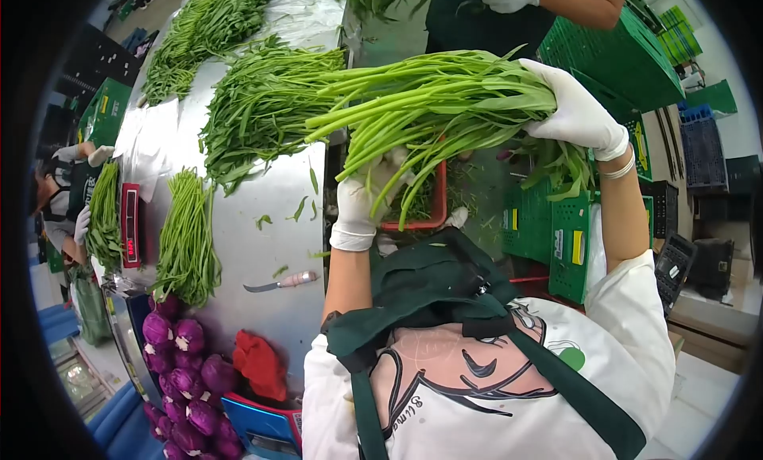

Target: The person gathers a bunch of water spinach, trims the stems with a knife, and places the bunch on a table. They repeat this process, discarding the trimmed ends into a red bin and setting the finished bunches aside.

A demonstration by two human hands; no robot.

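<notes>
A large bunch of leafy green stalks (445,102) is held up in front of my chest. My right hand (576,110), in a white glove, is closed around its leafy end. Under the cut stem ends is my gloved left hand (358,206), its fingers partly hidden by the stems; whether they grip any is unclear. More greens (262,102) lie in piles on the metal table (262,230), with a smaller bundle (188,237) to their left. A curved knife (282,282) rests near the table edge.
An orange-red bin (429,202) with trimmings is below the bunch. Green crates (568,245) stand at right. A red scale (130,226), purple onions (187,380), a red cloth (258,365) and a blue device (258,428) are at left. Co-workers stand opposite and far left.
</notes>
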